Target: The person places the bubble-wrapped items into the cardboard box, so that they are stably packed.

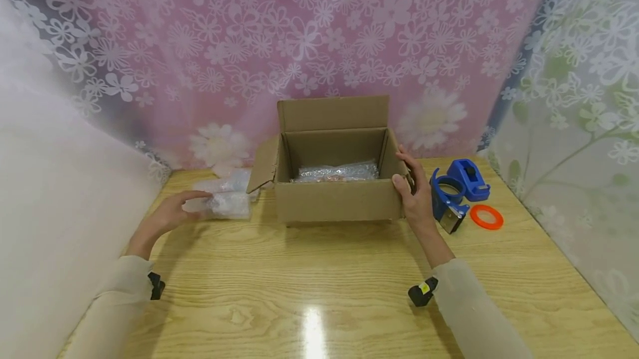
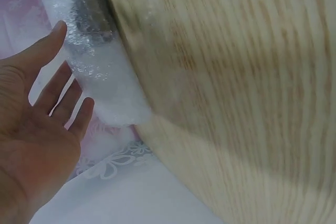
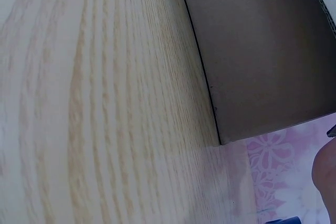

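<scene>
An open cardboard box (image 1: 339,201) stands near the back of the table, and bubble-wrapped goods (image 1: 339,172) lie inside it. At its right front corner my right hand (image 1: 416,195) grips the box, thumb on the front and fingers along the right side. In the right wrist view only a bit of that hand (image 3: 325,174) shows beside the cardboard wall (image 3: 262,56). My left hand (image 1: 167,215) reaches toward a bubble-wrapped packet (image 1: 228,205) left of the box. Spread fingers and thumb of the left hand (image 2: 42,124) stand close to the packet (image 2: 100,51) in the left wrist view.
Another bubble-wrapped packet (image 1: 222,182) lies behind the near one. Right of the box are a blue tape dispenser (image 1: 469,180), a blue tape gun (image 1: 444,203) and an orange ring (image 1: 486,217). A floral curtain (image 1: 319,43) hangs behind the table.
</scene>
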Demonstrator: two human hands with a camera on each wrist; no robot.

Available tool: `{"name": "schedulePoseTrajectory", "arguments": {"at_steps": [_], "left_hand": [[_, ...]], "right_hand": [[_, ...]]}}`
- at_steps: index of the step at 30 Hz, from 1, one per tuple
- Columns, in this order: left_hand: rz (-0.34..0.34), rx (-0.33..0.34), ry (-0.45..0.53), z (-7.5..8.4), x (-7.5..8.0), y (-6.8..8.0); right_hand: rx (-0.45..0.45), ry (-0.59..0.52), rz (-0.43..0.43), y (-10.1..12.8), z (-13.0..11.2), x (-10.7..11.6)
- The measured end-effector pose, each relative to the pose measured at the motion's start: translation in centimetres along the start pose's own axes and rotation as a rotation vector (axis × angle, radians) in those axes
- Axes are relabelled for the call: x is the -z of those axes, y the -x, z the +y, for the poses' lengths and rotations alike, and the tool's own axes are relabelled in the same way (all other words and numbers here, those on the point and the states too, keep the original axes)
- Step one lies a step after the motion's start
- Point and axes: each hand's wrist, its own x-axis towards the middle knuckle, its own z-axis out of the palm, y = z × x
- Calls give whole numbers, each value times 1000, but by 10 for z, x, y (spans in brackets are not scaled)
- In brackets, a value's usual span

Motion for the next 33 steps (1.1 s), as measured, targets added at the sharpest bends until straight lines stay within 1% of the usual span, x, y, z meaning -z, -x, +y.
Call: {"name": "schedulePoseTrajectory", "arguments": {"at_steps": [3, 6, 9, 12, 15, 17, 21, 25, 27, 30, 33], "left_hand": [[-38, 6, 3, 1, -3, 0], [-73, -14, -20, 1, -5, 0], [-104, -38, -22, 0, -7, 0], [-121, -49, -28, 2, -9, -1], [-113, -34, -63, 5, -12, -1], [-90, -18, -106, 5, -13, -1], [-54, 11, -126, 4, -12, 1], [-41, 27, -115, 3, -4, 4], [-38, 45, -99, 4, 2, 6], [-32, 82, -79, 7, 14, 10], [-9, 97, -82, 13, 27, 12]], "right_hand": [[5, 1, 0, -1, 1, 0], [10, 6, -1, -1, 2, 0], [8, 9, -4, -1, 3, 0], [3, 5, -7, -1, 5, 0], [2, 6, -5, -2, 5, 0], [5, 6, -5, -2, 3, -2], [10, -7, -11, -3, -8, -6], [3, -11, -14, -2, -23, -8], [1, -13, -12, -2, -25, -8], [2, -7, -7, -2, -17, -5], [10, 1, -2, -1, -6, -2]]}}
